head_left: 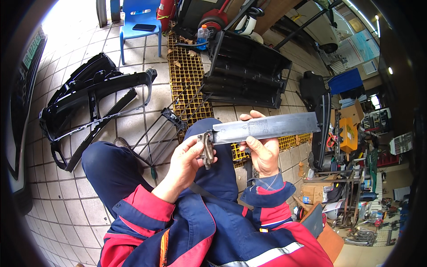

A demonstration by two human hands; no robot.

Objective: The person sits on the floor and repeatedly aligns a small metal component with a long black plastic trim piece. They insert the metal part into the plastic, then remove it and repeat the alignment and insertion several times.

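Between finger and thumb of my left hand (183, 163) is a small, worn grey-brown bracket-like part (207, 150). It meets the left end of a long grey plastic slat (289, 126); whether the two are joined I cannot tell. My right hand (263, 155) grips the slat near its middle, thumb on the near face and fingers behind the far edge. The slat lies roughly level above my lap, its face toward me, with a small grid pattern near the middle. Just beyond it, a black slatted frame (247, 71) leans on the floor.
Black bumper-like trim pieces (93, 104) lie on the tiles at left, near a car front (24, 111). A thin black frame (155, 133) stands by my knee. Yellow floor grating (184, 75) runs away from me. A blue chair (141, 18) holds a phone (143, 27). Cluttered shelves (333, 180) stand right.
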